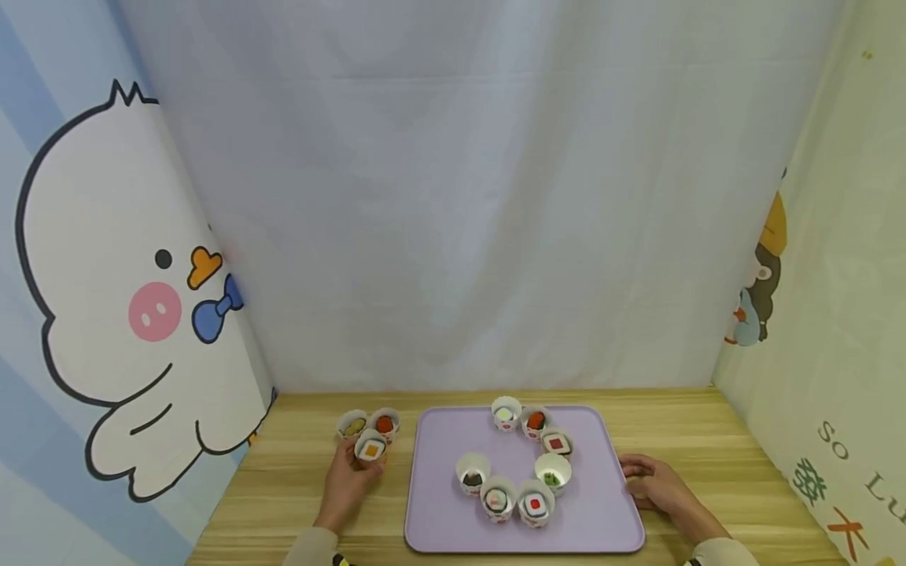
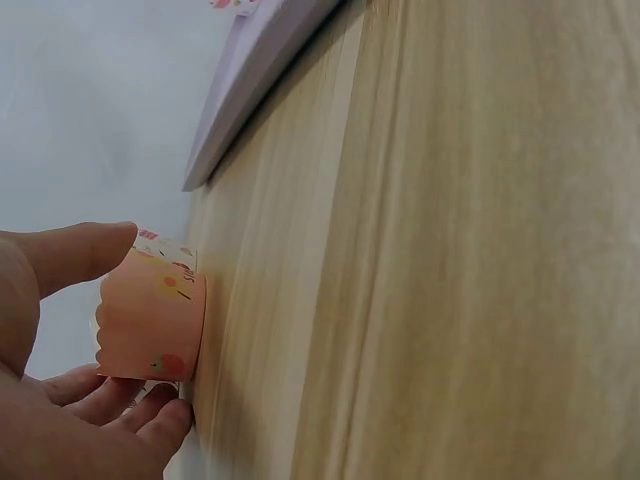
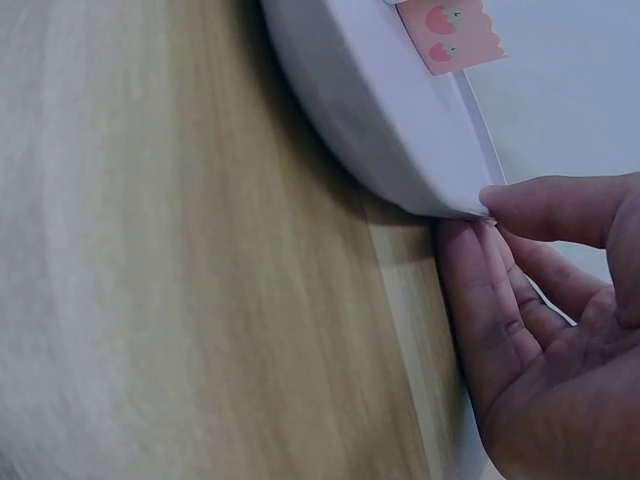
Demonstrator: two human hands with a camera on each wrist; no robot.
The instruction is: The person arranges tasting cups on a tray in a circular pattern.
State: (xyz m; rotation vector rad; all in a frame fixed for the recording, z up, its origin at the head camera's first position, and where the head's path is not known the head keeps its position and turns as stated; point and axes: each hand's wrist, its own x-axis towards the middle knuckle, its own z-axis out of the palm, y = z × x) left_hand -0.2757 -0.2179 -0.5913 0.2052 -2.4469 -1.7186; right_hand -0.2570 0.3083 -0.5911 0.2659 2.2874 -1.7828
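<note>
My left hand [image 1: 347, 485] holds a paper baking cup [image 1: 371, 446] on the wooden table, left of the tray. That cup has an orange-and-white sushi-like piece inside; in the left wrist view the pink patterned cup [image 2: 150, 315] sits between thumb and fingers. Touching or nearly touching it stand two more cups, one with a yellowish piece [image 1: 353, 427] and one with a red piece [image 1: 385, 425]. At the lilac tray's [image 1: 602, 523] right edge, my right hand [image 1: 658, 482] pinches the rim, thumb on top and fingers below in the right wrist view.
Several filled paper cups stand on the tray, among them one with a green piece [image 1: 552, 473] and one with a dark piece [image 1: 473, 474]. A pale curtain [image 1: 460, 236] hangs behind the wooden table [image 1: 679, 424]; printed cloths flank both sides.
</note>
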